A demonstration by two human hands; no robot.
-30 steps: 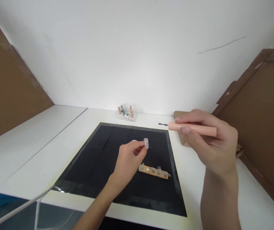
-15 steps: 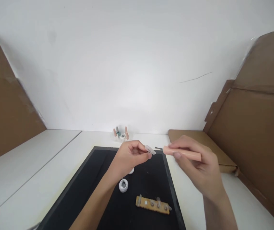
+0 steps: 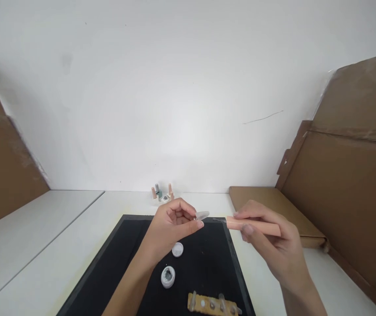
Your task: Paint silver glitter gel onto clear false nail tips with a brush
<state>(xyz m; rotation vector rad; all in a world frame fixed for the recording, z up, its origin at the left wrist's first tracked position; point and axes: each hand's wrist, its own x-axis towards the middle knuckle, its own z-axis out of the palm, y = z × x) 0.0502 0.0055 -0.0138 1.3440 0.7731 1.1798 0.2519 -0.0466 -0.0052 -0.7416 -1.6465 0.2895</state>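
Observation:
Between the thumb and fingers of my left hand (image 3: 174,221) is a pale, see-through false nail (image 3: 202,215), its tip pointing right. My right hand (image 3: 273,237) grips a peach-coloured nail polish brush (image 3: 253,226) by its long cap handle. Thin bristles stick out of the handle toward the nail, with a small gap between them. Under my left hand, an open white jar (image 3: 168,277) with grey stuff inside stands on a black mat (image 3: 109,259). A round white lid (image 3: 177,249) lies just beyond the jar.
A tan strip (image 3: 212,304) bearing several clear nail tips lies at the mat's near right. Several small bottles (image 3: 161,194) stand by the white wall. A flat cardboard box (image 3: 260,195) sits behind my right hand; cardboard panels (image 3: 349,175) flank the table.
The nail in my left hand has turned so its tip points more level to the right. The view has tilted up slightly, and the white lid shows more fully.

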